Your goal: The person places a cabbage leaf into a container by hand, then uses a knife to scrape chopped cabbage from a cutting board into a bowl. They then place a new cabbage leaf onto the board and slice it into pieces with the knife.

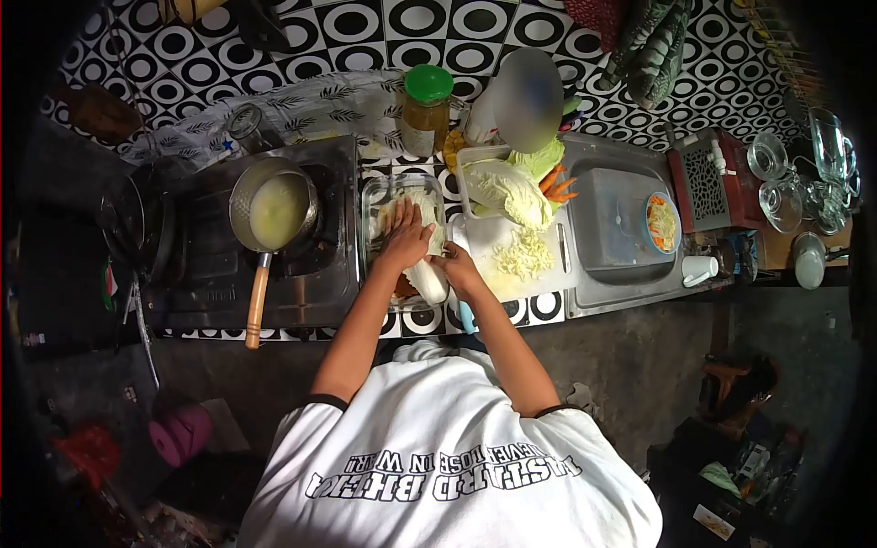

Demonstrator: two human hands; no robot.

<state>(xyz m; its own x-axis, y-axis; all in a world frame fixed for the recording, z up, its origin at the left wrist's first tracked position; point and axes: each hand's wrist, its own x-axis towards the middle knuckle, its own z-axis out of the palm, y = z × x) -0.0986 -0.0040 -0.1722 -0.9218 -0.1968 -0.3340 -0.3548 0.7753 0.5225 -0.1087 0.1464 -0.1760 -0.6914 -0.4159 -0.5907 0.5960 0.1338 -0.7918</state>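
Note:
A clear glass dish [367, 196] stands on the counter between the stove and the sink, with pale, leaf-like pieces [422, 203] in it. My left hand [405, 239] lies over these pieces, palm down with fingers stretched out. A thick white roll-shaped thing [429, 283] lies at the near end of the dish; its exact kind does not show. My right hand [456, 271] is at its upper right side, with curled fingers closed against it. Something reddish shows under the near end of the dish contents.
Left on the stove is a wooden-handled saucepan [239, 210] with pale yellow contents. Shredded cabbage [525, 256] covers part of a white cutting board [498, 286], with a knife [563, 248] alongside. Behind are a cabbage [502, 190], carrots [555, 185] and a green-lidded jar [426, 110]. A bowl [650, 239] of shredded vegetables stands right.

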